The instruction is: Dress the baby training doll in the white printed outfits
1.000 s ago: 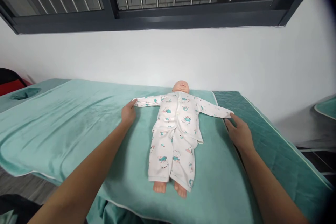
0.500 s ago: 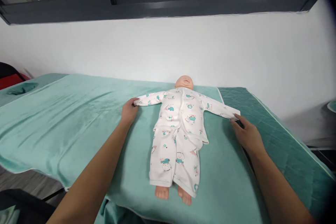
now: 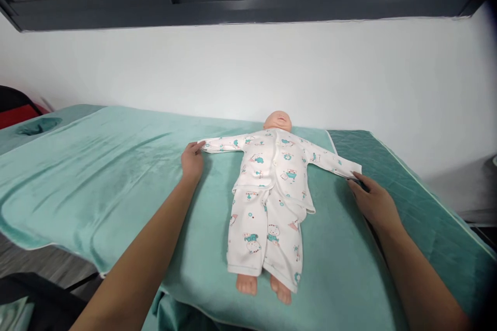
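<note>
A baby doll (image 3: 278,120) lies face up on a green bed cover, its head toward the wall and its bare feet toward me. It wears a white printed long-sleeved top (image 3: 267,160) and matching trousers (image 3: 248,232). My left hand (image 3: 192,160) pinches the cuff of the sleeve on the left, and my right hand (image 3: 373,200) pinches the cuff of the sleeve on the right. Both sleeves are stretched out to the sides. The doll's hands are hidden inside the sleeves.
The light green cover (image 3: 116,165) spreads over a massage-style bed with a face hole (image 3: 39,125) at its far left end. A darker quilted sheet (image 3: 411,207) lies on the right. Behind stand a white wall (image 3: 155,72) and a barred window. A dark item (image 3: 34,295) sits at lower left.
The view has shifted slightly, so the doll and bed appear a little further right. Both hands keep their hold on the sleeve cuffs, and the doll's pose looks the same.
</note>
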Available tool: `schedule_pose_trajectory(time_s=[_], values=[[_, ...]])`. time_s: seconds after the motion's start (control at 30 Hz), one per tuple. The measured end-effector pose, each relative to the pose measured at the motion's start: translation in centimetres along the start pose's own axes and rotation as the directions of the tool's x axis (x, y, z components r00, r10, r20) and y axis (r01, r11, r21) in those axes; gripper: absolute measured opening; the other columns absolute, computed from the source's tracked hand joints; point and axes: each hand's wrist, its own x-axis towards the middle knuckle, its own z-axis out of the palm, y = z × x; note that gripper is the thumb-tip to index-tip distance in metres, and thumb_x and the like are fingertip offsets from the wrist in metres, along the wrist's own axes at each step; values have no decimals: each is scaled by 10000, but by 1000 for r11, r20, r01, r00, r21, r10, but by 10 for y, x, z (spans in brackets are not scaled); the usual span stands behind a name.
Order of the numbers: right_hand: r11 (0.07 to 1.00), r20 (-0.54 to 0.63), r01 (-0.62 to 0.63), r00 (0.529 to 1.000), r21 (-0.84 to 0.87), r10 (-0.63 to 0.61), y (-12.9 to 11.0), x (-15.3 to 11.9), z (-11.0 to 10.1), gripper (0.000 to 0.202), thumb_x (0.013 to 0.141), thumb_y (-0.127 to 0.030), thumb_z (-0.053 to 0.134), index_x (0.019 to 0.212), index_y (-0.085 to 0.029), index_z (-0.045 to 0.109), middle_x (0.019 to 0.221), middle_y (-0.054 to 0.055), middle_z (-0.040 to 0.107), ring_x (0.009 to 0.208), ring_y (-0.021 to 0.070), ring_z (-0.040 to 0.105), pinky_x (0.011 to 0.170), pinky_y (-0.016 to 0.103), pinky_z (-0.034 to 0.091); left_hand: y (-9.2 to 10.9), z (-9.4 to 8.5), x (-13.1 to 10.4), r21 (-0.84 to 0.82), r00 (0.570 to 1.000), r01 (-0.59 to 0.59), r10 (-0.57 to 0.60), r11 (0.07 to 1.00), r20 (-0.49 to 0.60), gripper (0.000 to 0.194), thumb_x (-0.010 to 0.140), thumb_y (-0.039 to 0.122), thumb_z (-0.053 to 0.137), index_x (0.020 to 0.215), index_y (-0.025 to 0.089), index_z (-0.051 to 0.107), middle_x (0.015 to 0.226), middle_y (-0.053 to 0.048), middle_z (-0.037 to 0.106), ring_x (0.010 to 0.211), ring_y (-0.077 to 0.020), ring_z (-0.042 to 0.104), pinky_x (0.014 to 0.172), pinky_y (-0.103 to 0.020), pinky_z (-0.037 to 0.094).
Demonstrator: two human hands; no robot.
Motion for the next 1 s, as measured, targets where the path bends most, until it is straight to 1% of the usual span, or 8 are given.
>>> schedule_pose_trajectory(time_s=[0.1,0.2,0.27,0.4,0.53,0.67,0.83,1.0], values=[[1000,9,-12,1000,-16,12,-2,-1,-1,539,886,-458,524,1352,-206,622,1366,123,620,1245,354,577,1044,504,431,-1,3,1,-76,993,97,-91,992,72,356,788,186,534,1081,184,736,1170,-75,709,1100,-237,632,1030,-365,450],[999,27,-18,999,-36,19,-5,-2,-3,542,895,-458,511,1361,-203,614,1375,130,613,1262,346,565,1045,479,429,-2,4,3,-103,985,150,-140,983,96,406,806,314,561,1167,178,690,1065,-75,740,955,-219,667,900,-338,505],[999,31,-13,999,-50,15,-6,-3,-3,541,901,-465,498,1363,-206,613,1385,127,606,1268,336,562,1048,456,426,-3,5,5,-99,982,167,-157,981,102,417,788,355,593,1157,185,691,1017,-69,742,902,-211,661,842,-317,504],[998,31,-13,999,-57,15,-9,-5,-4,540,901,-469,494,1358,-210,617,1388,128,604,1265,328,566,1041,432,428,-4,6,11,-98,969,206,-189,974,159,371,710,287,643,1054,183,736,861,-45,732,771,-190,638,732,-286,482],[998,29,-34,999,-53,36,-10,-5,-4,538,886,-463,510,1356,-226,619,1386,122,607,1274,334,560,1044,444,427,-5,10,21,-152,964,235,-210,960,165,377,712,252,608,1054,157,733,885,-55,730,747,-172,623,684,-265,468],[997,26,-32,999,-64,34,-9,-3,-4,552,871,-462,511,1359,-224,616,1387,121,605,1281,348,552,1050,471,419,-5,12,26,-196,970,225,-199,954,142,383,749,244,564,1087,157,721,884,-53,718,730,-163,607,699,-274,472],[999,-8,-39,999,-14,39,-13,-5,-6,586,851,-461,526,1374,-208,601,1397,127,593,1279,336,548,1063,441,405,-11,15,23,-200,992,115,-100,973,83,343,796,251,515,1067,208,721,786,-17,663,699,-160,573,708,-289,471],[997,-104,-62,992,44,66,-18,-11,-9,559,832,-450,537,1338,-235,637,1307,106,653,1191,322,600,1029,431,433,-19,21,25,-132,994,87,-76,987,84,373,765,214,539,1106,216,691,923,-35,707,842,-189,638,810,-310,496]])
